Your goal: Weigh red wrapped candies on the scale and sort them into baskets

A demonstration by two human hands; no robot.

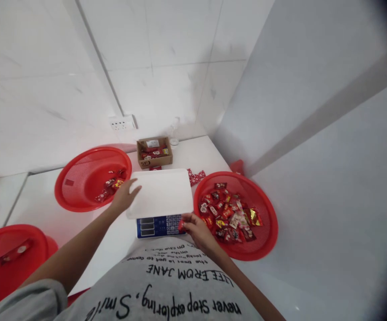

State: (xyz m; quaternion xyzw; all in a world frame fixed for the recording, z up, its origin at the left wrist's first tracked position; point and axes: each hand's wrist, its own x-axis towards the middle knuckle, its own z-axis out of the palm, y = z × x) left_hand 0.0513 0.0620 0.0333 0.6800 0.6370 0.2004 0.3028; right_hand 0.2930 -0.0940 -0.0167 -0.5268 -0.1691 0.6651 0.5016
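A white-topped weighing scale with a blue keypad panel stands on the white counter in front of me. My left hand rests on the scale platform's left edge, fingers curled over it. My right hand is at the keypad's right end, fingers pinched on a small red thing, perhaps a wrapped sweet. Right of the scale, a red mesh basket holds several wrapped sweets. Another red basket to the left holds a few packets.
A small cardboard box with red packets sits behind the scale, near a wall socket. Loose red wrappers lie beside the scale. A third red basket is at my lower left. White walls close in on the right.
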